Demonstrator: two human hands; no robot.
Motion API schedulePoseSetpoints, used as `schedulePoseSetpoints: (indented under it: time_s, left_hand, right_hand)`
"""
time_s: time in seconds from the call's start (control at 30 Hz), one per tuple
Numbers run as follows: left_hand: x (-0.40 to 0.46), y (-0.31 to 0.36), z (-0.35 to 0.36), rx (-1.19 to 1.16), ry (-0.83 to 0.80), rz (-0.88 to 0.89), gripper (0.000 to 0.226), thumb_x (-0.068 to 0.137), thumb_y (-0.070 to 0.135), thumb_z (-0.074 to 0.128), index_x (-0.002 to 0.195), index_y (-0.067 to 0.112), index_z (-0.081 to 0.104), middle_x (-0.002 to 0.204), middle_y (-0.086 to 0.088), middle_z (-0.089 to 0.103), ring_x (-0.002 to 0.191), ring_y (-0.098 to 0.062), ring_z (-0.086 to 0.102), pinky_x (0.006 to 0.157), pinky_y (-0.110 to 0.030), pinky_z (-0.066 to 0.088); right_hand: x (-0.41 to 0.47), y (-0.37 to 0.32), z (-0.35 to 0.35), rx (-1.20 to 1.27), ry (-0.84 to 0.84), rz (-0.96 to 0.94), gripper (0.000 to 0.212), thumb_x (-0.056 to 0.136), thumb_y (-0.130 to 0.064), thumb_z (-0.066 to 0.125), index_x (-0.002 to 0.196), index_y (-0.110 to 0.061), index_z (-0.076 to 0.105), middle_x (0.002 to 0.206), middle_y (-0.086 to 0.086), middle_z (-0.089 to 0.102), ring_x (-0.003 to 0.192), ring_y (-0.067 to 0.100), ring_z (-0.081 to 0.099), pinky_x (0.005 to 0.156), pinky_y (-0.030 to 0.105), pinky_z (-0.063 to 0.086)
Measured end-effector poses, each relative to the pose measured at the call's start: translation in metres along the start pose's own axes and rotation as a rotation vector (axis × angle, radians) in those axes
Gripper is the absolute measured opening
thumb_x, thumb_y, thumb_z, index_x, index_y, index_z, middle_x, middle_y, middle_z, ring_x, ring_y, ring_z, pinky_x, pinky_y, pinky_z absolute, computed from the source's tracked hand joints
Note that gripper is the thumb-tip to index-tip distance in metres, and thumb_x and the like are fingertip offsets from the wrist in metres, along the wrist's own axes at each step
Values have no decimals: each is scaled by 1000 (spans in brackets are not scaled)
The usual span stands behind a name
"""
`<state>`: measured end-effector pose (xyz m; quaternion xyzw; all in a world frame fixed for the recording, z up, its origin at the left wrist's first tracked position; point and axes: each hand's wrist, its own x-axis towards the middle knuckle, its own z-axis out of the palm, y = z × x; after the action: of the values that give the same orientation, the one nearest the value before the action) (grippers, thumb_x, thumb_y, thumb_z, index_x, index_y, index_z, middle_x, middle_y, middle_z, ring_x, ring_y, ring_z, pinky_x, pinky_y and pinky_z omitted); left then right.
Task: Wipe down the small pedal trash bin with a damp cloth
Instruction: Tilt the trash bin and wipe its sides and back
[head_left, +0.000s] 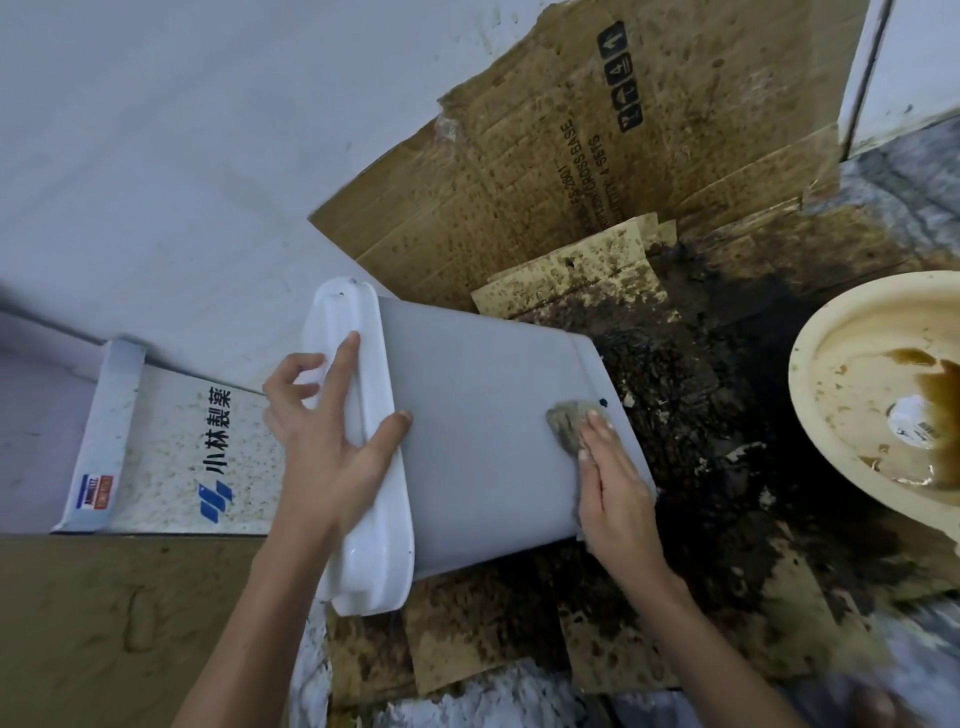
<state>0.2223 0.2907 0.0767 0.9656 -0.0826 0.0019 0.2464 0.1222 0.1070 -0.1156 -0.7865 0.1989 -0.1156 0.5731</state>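
The small grey pedal trash bin (483, 415) is tipped toward me, its base resting on dirty cardboard. Its white lid (371, 525) faces left and is closed. My left hand (327, 447) grips the lid's edge, fingers over the lid and thumb on the grey side. My right hand (608, 478) lies flat on the bin's lower side near the base, pressing a grey, soiled cloth (566, 423) against it. Only part of the cloth shows beyond my fingertips.
Stained brown cardboard (545, 171) leans on the white wall and covers the floor, blackened with grime (691, 467) around the bin's base. A cream basin (810, 436) with brown liquid sits at the right. A white printed box (171, 457) lies at the left.
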Motion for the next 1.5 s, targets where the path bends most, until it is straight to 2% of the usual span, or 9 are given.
schedulePoseSetpoints:
  time_s: [0.07,0.2,0.33,0.5,0.6,0.83,1.07,1.3,1.5]
  left_hand:
    - [-5,3,-2,-16,1,-32,78,79,51,62,153,43,38,139,14,19,133,-22,31,109,-30,27]
    - [-22,-4,-9,-100,-42,-30,68,93,42,65,155,30,41,161,14,19,150,-11,23,123,-40,26]
    - [-37,-2,-2,-113,-34,-7,54,108,31,48,159,31,32,167,26,8,149,14,6,119,-22,11]
    - [-37,2,3,-54,-33,-24,55,109,38,40,162,30,27,172,14,2,144,13,2,115,-21,9]
    - [-37,3,5,-55,-25,-15,54,109,36,42,162,30,28,172,12,3,139,16,5,114,-21,12]
    - [-39,5,3,-30,-18,-31,54,109,37,40,162,32,27,172,14,3,146,7,9,113,-24,14]
    - [-35,7,9,11,-11,18,59,107,41,42,162,33,24,173,11,1,149,7,5,114,-26,13]
    - [-35,-1,7,75,-46,18,76,100,48,55,163,38,15,172,16,-5,158,-12,10,117,-37,22]
    - [-34,-6,6,67,-40,9,79,97,46,60,163,38,16,171,18,-4,158,-9,9,113,-30,18]
  right_hand:
    - [-12,-4,0,12,34,59,41,103,-13,43,143,-4,47,152,0,38,146,16,31,118,19,18]
    - [-7,-47,14,43,20,49,41,103,-13,41,143,-5,46,153,6,40,146,20,30,121,34,23]
    - [-17,-108,33,55,-48,-140,41,104,-17,40,144,-8,46,153,5,41,146,19,31,120,37,26]
    - [-77,-109,35,77,-116,-382,46,105,-13,40,150,-21,36,160,-8,30,150,11,19,120,41,26]
    - [-85,-76,22,97,-123,-346,51,101,-1,46,149,-19,40,159,-8,32,149,14,23,119,45,29]
    - [3,-65,8,42,-98,-89,40,103,-9,42,142,-6,48,152,7,42,144,23,36,121,29,21]
    - [-46,-87,27,8,-96,-349,42,106,-22,36,147,-16,42,157,-3,36,149,12,23,120,38,25]
    - [-52,0,4,10,-3,-68,47,105,-27,31,152,-18,31,161,-5,25,150,7,13,123,40,18]
    - [-6,55,-16,40,90,146,43,103,-10,42,145,-1,42,154,8,38,146,23,31,119,25,18]
